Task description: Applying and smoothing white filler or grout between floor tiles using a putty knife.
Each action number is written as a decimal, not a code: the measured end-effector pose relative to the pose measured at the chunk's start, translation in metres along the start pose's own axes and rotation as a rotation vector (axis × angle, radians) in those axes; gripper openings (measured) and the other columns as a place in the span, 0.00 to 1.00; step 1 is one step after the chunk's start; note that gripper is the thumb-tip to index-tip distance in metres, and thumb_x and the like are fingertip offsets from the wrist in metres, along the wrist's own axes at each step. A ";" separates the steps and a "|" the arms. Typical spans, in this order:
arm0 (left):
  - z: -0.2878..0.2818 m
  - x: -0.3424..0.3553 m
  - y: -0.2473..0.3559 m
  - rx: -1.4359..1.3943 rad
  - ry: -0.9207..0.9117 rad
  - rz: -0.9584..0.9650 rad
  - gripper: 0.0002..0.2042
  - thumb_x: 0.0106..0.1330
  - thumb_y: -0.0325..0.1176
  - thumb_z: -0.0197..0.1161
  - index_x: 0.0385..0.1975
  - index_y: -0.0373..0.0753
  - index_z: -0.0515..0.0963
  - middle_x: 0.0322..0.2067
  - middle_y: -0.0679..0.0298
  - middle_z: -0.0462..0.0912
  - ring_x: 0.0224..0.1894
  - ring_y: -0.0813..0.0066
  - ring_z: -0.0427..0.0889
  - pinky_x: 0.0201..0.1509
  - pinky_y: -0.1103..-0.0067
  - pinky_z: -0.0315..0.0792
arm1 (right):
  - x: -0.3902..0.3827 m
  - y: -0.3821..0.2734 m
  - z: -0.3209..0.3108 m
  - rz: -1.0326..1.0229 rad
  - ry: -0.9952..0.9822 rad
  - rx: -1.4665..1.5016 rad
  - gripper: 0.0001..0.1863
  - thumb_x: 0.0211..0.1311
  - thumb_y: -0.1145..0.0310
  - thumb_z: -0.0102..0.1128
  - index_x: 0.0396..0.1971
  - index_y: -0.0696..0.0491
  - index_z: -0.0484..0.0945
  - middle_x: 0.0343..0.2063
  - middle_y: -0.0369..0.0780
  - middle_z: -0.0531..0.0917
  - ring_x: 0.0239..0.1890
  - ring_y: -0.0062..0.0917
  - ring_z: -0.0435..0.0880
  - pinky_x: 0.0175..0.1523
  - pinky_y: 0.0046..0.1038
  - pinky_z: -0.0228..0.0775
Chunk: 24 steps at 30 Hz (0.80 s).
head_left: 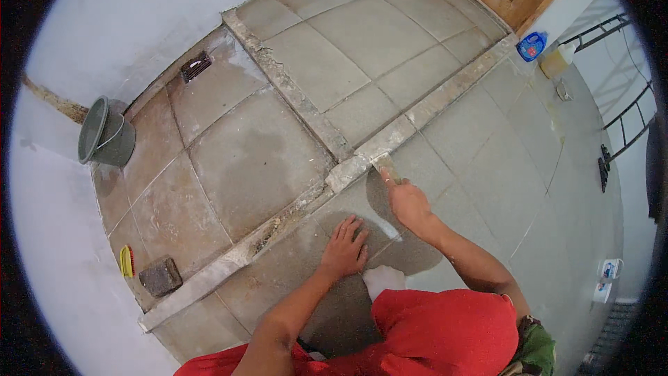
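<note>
My right hand point(410, 205) is closed round a flat scraper point(383, 162). Its pale blade meets the edge of the raised concrete curb point(390, 136), close to where a second curb branches off. Most of the handle is hidden in my fingers. Palm down, my left hand point(344, 249) rests on the tiled floor point(299, 244) with its fingers apart, holding nothing. A white streak point(387, 228) marks the floor between my two hands.
Beyond the curb at left are a grey bucket point(106, 141), a dark block point(161, 276), a yellow brush point(126, 262) and a drain grate point(195, 67). At right stand a blue bottle point(532, 47), a yellowish jug point(556, 63), a black metal rack point(630, 125) and white tubs point(607, 280).
</note>
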<state>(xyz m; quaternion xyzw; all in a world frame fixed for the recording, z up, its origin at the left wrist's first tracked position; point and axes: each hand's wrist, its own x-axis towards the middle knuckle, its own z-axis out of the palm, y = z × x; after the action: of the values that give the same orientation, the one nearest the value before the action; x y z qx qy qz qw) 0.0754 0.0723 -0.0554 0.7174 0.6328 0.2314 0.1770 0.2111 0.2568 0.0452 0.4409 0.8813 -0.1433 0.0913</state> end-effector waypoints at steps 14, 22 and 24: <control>0.002 -0.001 -0.001 -0.007 0.000 0.000 0.22 0.62 0.38 0.61 0.54 0.36 0.75 0.66 0.49 0.65 0.73 0.44 0.57 0.77 0.52 0.51 | 0.014 0.014 0.007 -0.152 0.032 0.070 0.37 0.61 0.74 0.53 0.73 0.56 0.58 0.30 0.59 0.82 0.34 0.52 0.83 0.41 0.48 0.77; -0.001 -0.001 -0.001 -0.021 -0.007 -0.009 0.22 0.63 0.39 0.60 0.55 0.37 0.75 0.66 0.49 0.65 0.73 0.47 0.57 0.77 0.55 0.50 | 0.012 0.003 -0.005 -0.060 0.062 0.019 0.32 0.63 0.76 0.50 0.70 0.54 0.64 0.32 0.55 0.84 0.36 0.49 0.86 0.40 0.46 0.80; -0.002 0.001 0.003 -0.016 -0.012 -0.010 0.21 0.64 0.40 0.59 0.55 0.36 0.76 0.66 0.50 0.65 0.74 0.49 0.56 0.78 0.56 0.49 | 0.010 0.011 0.005 -0.052 0.091 0.051 0.34 0.65 0.71 0.53 0.72 0.51 0.61 0.33 0.58 0.82 0.33 0.51 0.84 0.39 0.49 0.77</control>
<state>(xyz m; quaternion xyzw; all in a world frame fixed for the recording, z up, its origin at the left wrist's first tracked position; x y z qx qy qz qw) 0.0769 0.0726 -0.0517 0.7141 0.6335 0.2312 0.1879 0.2145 0.2687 0.0361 0.4259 0.8918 -0.1481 0.0361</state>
